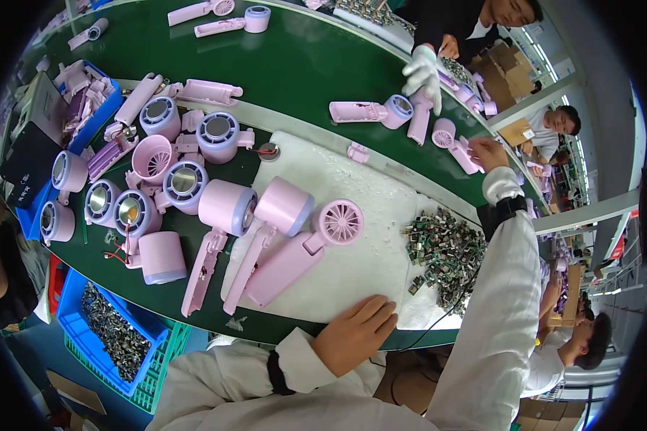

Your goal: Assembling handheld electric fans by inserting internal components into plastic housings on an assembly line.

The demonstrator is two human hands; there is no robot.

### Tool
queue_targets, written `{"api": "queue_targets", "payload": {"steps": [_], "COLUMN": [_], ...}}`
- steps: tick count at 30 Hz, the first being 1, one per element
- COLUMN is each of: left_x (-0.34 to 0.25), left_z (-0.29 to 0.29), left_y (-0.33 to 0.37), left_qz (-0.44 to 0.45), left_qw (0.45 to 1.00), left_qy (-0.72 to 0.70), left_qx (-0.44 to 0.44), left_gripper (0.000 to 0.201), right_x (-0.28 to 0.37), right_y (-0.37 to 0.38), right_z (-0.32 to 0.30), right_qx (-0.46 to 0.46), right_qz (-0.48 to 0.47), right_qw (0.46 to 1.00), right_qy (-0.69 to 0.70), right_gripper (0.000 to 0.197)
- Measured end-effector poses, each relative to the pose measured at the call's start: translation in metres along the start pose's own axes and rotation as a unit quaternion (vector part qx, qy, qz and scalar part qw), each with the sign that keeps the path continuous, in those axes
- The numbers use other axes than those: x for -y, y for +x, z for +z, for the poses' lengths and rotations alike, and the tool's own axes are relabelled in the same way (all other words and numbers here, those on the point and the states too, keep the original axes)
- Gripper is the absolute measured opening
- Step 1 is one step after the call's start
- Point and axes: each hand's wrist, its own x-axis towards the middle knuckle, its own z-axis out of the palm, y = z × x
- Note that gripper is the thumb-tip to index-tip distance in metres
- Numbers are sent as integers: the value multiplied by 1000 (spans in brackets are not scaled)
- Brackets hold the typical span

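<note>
My right hand (489, 154) reaches far out to the right over the green conveyor belt. Its fingers pinch the handle end of a pink handheld fan (444, 134) lying there. Resting palm down on the front edge of the white foam mat (381, 251), my left hand (356, 334) holds nothing; its fingers lie loosely together. Just beyond it on the mat is a pink fan with a round grille (340, 223). Two more fan bodies with opened handles, one fan body (284, 206) and another fan body (226, 206), lie to its left.
Several pink fan heads (187, 185) crowd the left bench. A heap of small circuit boards (446, 255) sits beside my right arm. Blue bins (111, 337) stand at the left. Across the belt, a co-worker's white-gloved hand (424, 75) touches another fan (419, 121).
</note>
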Motion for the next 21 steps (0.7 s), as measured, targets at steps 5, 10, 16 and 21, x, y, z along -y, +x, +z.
{"api": "queue_targets", "payload": {"steps": [5,10,16,21], "left_x": [17,27,21,19], "left_z": [-50,-60,-48,-44], "left_y": [-19,-26,-23,-30], "left_qz": [-37,-72,-125,-148], "left_qw": [999,994,979,973], "left_qy": [16,75,86,96], "left_qx": [-4,-36,-137,-146], "left_gripper": [43,40,36,32], "right_x": [73,162,76,82], "right_y": [-25,-75,5,-11], "right_z": [57,150,199,173], "right_qx": [149,176,-155,-20], "right_qz": [-99,99,-82,-59], "right_qw": [978,975,953,987], "right_qy": [-102,-90,-248,-151], "right_gripper": [40,84,114,109]}}
